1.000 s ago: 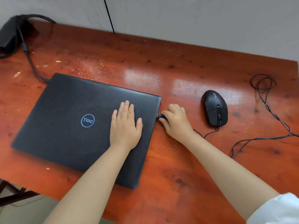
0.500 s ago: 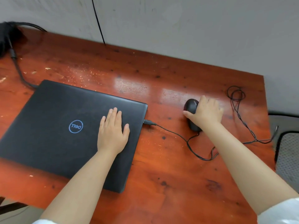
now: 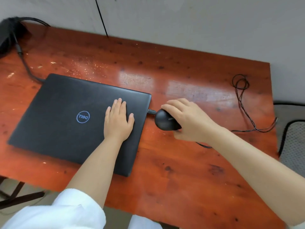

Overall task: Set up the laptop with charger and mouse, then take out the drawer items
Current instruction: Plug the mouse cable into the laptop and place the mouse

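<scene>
A closed black laptop [image 3: 66, 116] with a blue round logo lies on the reddish wooden desk [image 3: 181, 176]. My left hand [image 3: 118, 120] rests flat on its lid near the right edge, fingers together. My right hand [image 3: 188, 119] grips the black mouse [image 3: 164, 121] just right of the laptop, close to the USB plug [image 3: 151, 111] seated in the laptop's right side. The mouse cable [image 3: 242, 103] loops out to the desk's right part. The charger brick [image 3: 8, 35] sits at the far left corner, and its cable [image 3: 28, 70] runs to the laptop's back left corner.
A grey wall runs behind the desk with a thin black wire [image 3: 101, 17] hanging down it. A mesh chair [image 3: 292, 146] stands off the desk's right edge. Dark frame legs [image 3: 14, 195] show below the front left edge.
My right hand left the USB plug, reached right to the mouse, took hold of it and carried it left to beside the laptop. My left hand stayed on the lid.
</scene>
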`<state>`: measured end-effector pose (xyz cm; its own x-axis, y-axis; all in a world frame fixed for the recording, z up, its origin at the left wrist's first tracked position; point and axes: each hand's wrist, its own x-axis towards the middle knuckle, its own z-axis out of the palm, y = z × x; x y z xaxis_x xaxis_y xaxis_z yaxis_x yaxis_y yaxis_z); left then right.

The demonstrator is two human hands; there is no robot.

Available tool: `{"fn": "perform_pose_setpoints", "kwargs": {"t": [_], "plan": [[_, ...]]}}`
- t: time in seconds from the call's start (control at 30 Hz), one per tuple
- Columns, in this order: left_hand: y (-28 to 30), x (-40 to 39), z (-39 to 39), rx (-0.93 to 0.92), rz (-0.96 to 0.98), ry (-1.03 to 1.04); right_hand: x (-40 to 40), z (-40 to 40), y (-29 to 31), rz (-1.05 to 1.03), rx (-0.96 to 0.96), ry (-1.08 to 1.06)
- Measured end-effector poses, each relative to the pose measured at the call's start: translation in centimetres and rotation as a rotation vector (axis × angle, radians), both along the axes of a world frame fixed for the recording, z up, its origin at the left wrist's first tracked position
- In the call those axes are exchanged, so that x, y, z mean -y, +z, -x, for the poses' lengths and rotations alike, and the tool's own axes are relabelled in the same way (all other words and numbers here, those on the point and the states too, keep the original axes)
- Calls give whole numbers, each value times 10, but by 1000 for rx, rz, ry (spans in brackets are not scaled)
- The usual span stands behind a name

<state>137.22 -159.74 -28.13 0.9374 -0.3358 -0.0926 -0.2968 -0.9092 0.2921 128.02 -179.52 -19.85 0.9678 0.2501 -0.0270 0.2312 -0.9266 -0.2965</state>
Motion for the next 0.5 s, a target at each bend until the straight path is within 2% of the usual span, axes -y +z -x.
{"fn": "perform_pose_setpoints", "kwargs": {"t": [0.13, 0.23, 0.5], "plan": [[-1, -2, 1, 5, -6, -15, -26, 36, -16, 140, 50, 236], [-1, -3, 1, 4, 0, -29, -40, 55, -33, 199, 8, 312], [-1, -18, -1, -59, 77, -161, -84, 76, -53, 361, -148, 162]]}}
